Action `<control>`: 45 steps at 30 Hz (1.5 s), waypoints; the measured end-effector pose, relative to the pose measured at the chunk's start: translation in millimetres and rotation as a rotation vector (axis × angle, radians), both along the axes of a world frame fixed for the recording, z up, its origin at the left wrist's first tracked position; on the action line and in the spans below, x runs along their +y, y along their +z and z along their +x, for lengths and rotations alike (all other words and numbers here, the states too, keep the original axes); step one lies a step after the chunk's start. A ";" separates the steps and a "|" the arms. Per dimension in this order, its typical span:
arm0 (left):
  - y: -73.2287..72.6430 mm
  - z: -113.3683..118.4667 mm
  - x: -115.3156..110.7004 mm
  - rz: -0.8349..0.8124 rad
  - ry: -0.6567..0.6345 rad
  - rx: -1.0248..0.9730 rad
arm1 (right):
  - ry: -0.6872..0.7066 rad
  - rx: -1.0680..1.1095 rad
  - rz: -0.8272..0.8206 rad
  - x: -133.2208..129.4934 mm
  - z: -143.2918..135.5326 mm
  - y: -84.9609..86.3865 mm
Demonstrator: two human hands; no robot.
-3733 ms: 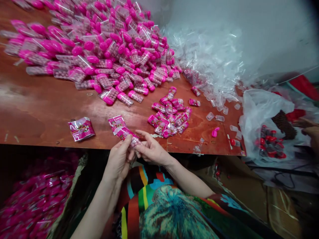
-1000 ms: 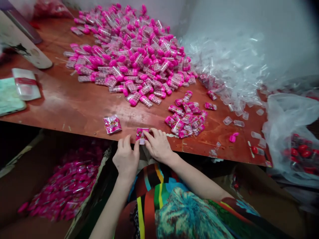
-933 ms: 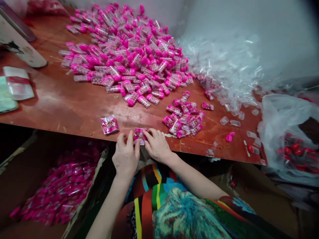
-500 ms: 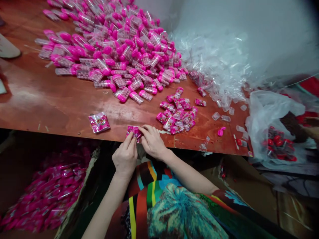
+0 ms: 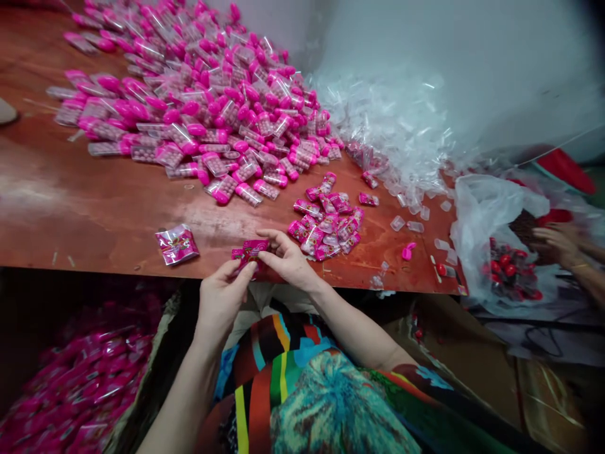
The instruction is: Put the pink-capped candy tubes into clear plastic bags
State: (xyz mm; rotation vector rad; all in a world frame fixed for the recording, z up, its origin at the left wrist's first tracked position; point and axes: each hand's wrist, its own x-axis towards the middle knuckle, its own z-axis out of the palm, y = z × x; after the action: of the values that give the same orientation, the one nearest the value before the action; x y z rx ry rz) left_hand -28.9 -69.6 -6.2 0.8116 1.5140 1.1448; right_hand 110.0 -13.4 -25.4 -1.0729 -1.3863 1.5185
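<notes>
A translucent bag (image 5: 482, 198) holds small red-topped containers (image 5: 509, 270)

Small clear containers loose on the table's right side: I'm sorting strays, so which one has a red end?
The container just right of the thin white stick on the table; the other loose containers there show no red.

Dim overall, seemingly lit from above, cool grey on the pale wall (image 5: 463, 75). Glares whitish on the counter (image 5: 94, 224) at far left and toward the middle. Sparkles in thin glints on the pink-capped containers (image 5: 215, 107), washes hazy white over the heap of clear plastic pieces (image 5: 394, 126). Drops into deep shadow at lower left, murky over the pink packets (image 5: 97, 381). Stretches and smears toward the borders, blurring a co-worker's forearm (image 5: 588, 271); falls black in the upper right corner. Reads sharper around the held packet (image 5: 252, 248), yet too soft for small print.
</notes>
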 end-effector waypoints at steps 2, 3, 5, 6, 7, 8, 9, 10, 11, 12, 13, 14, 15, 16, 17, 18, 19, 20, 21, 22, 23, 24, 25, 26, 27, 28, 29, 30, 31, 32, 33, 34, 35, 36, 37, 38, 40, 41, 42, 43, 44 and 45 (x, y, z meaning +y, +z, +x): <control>2.0 -3.4 3.2 -0.004 -0.036 -0.052 | 0.002 0.034 -0.011 -2.6 -3.3 2.9; 2.2 -4.2 4.6 -0.003 -0.041 -0.059 | -0.017 0.042 -0.011 -4.3 -6.3 3.3; 1.9 -4.7 7.6 -0.056 -0.056 -0.099 | -0.068 0.028 -0.002 -6.4 -12.9 3.4; 1.9 -4.8 9.3 -0.092 -0.074 -0.123 | -0.087 0.002 0.012 -6.1 -15.4 3.7; 2.1 -5.1 11.1 -0.123 -0.094 -0.147 | -0.096 -0.034 0.040 -4.9 -16.9 4.6; 2.7 -5.8 12.9 -0.148 -0.111 -0.170 | -0.086 -0.076 0.080 -3.0 -17.2 6.3; 3.8 -6.8 14.7 -0.163 -0.121 -0.189 | -0.059 -0.119 0.130 -0.4 -16.4 8.8; 5.2 -8.3 16.4 -0.173 -0.128 -0.204 | -0.019 -0.158 0.186 2.4 -14.9 11.8; 6.6 -9.9 18.1 -0.178 -0.132 -0.212 | 0.028 -0.192 0.241 5.3 -13.0 14.9; 7.8 -11.4 19.8 -0.181 -0.137 -0.217 | 0.072 -0.222 0.289 8.1 -11.2 17.6; 8.5 -12.7 21.4 -0.182 -0.137 -0.221 | 0.107 -0.248 0.326 10.7 -10.1 19.5; 8.5 -13.6 23.1 -0.180 -0.129 -0.224 | 0.126 -0.273 0.354 13.1 -9.9 20.4; 8.0 -13.9 24.9 -0.176 -0.112 -0.227 | 0.130 -0.302 0.375 15.4 -10.6 20.3; 7.0 -13.7 26.8 -0.170 -0.088 -0.232 | 0.125 -0.337 0.392 17.6 -12.3 19.4; 5.9 -13.1 28.8 -0.161 -0.054 -0.239 | 0.117 -0.377 0.408 19.7 -14.6 17.8; 4.8 -12.2 30.9 -0.153 -0.020 -0.244 | 0.110 -0.421 0.423 21.8 -17.3 16.1; 4.0 -11.3 33.2 -0.150 0.008 -0.245 | 0.108 -0.464 0.438 23.9 -20.2 14.6; 3.7 -10.5 35.6 -0.152 0.030 -0.241 | 0.111 -0.506 0.451 26.0 -22.9 13.6; 4.1 -9.9 38.0 -0.156 0.046 -0.236 | 0.116 -0.541 0.464 28.2 -25.2 13.3; 4.9 -9.7 40.5 -0.161 0.055 -0.232 | 0.122 -0.567 0.479 30.6 -27.0 13.8; 6.2 -9.8 43.0 -0.166 0.056 -0.233 | 0.125 -0.584 0.498 33.2 -28.4 14.9; 7.7 -10.3 45.4 -0.171 0.047 -0.246 | 0.124 -0.596 0.523 36.2 -29.2 16.6; 9.2 -11.2 47.8 -0.174 0.028 -0.272 | 0.125 -0.610 0.553 39.7 -29.5 18.5; 10.4 -12.5 50.0 -0.180 0.004 -0.304 | 0.134 -0.625 0.580 43.9 -29.4 20.5; 11.2 -14.1 52.2 -0.186 -0.019 -0.334 | 0.151 -0.647 0.603 49.1 -28.9 22.2; 11.5 -15.8 54.3 -0.190 -0.037 -0.355 | 0.176 -0.678 0.621 55.5 -28.0 23.4; 11.2 -17.6 56.3 -0.189 -0.042 -0.362 | 0.200 -0.716 0.634 63.2 -26.8 23.9; 10.5 -19.2 58.2 -0.186 -0.035 -0.354 | 0.209 -0.761 0.638 72.5 -25.3 23.7; 9.6 -20.6 60.0 -0.179 -0.019 -0.336 | 0.192 -0.812 0.636 83.2 -23.6 23.0; 8.6 -21.6 61.7 -0.172 -0.002 -0.318 | 0.136 -0.874 0.633 94.9 -21.8 21.9; 7.8 -22.1 63.2 -0.165 0.013 -0.308 | 0.048 -0.949 0.626 107.2 -20.0 20.8; 7.4 -22.0 64.3 -0.161 0.025 -0.306 | -0.055 -1.036 0.610 119.3 -18.3 19.6; 7.6 -21.5 65.1 -0.157 0.033 -0.315 | -0.148 -1.125 0.589 130.2 -16.9 18.5; 8.2 -20.6 65.5 -0.155 0.037 -0.330 | -0.212 -1.208 0.563 139.4 -15.8 17.4; 9.2 -19.5 65.7 -0.154 0.040 -0.349 | -0.236 -1.271 0.533 146.3 -15.3 16.2; 10.3 -18.2 65.8 -0.157 0.045 -0.369 | -0.233 -1.315 0.504 150.7 -15.2 15.1; 11.9 -15.5 65.7 -0.172 0.065 -0.413 | -0.188 -1.337 0.466 152.4 -15.7 13.2; 12.2 -14.3 65.6 -0.179 0.082 -0.436 | -0.172 -1.329 0.451 150.2 -15.8 12.8; 12.0 -13.1 65.4 -0.179 0.104 -0.457 | -0.158 -1.319 0.433 146.7 -15.6 12.8; 11.6 -11.9 65.1 -0.170 0.129 -0.473 | -0.143 -1.306 0.416 141.9 -14.8 13.4; 11.0 -10.8 64.9 -0.156 0.152 -0.485 | -0.125 -1.294 0.403 136.2 -13.6 14.3; 10.4 -9.6 64.7 -0.146 0.169 -0.495 | -0.106 -1.286 0.400 129.7 -11.9 15.6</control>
State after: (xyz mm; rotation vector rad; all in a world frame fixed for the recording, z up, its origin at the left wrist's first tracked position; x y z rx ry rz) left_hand -38.6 -4.9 4.3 0.2727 1.2441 1.2319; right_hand 98.1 116.2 -9.8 -1.9019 -2.2424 0.2806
